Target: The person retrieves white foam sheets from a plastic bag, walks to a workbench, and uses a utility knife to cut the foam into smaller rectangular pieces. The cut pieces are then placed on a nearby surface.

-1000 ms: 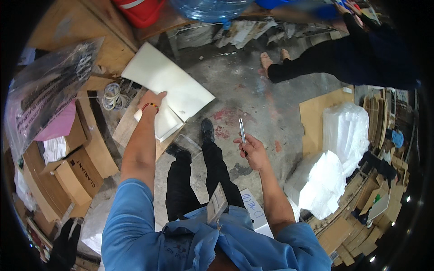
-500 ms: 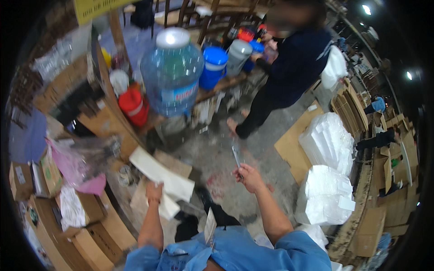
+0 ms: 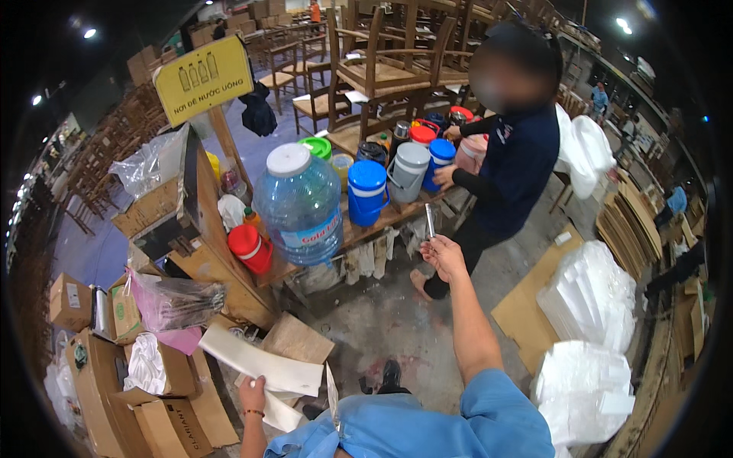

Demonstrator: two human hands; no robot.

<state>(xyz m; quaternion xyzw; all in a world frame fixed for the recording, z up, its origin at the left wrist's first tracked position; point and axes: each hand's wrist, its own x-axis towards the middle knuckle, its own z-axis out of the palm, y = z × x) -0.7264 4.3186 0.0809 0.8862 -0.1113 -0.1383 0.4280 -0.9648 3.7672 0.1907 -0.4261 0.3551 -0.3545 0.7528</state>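
Observation:
My left hand (image 3: 253, 395) is closed on the edge of a long white sheet (image 3: 263, 362), which looks stiff and folded into two strips, low on the left. A slim silver tool (image 3: 430, 219) points up from my right hand (image 3: 443, 257), whose fingers are wrapped round its lower end; its exact kind is too small to tell. That arm reaches forward toward a bench (image 3: 397, 216) bearing a big clear water jug (image 3: 299, 206), a blue lidded jug (image 3: 367, 195) and a grey one (image 3: 408, 174).
A co-worker (image 3: 513, 153) in dark clothes stands at the bench, hands by the jugs. Plastic-wrapped white bundles (image 3: 584, 389) and flat cardboard (image 3: 527, 305) lie on the right. Cardboard boxes (image 3: 164, 424) crowd the left. A yellow sign (image 3: 205, 80) stands behind the bench, near stacked wooden chairs (image 3: 389, 69).
My view has tilted up, showing more of the bench and chairs. My right arm now stretches farther forward with the silver tool. The white sheet is still in my left hand.

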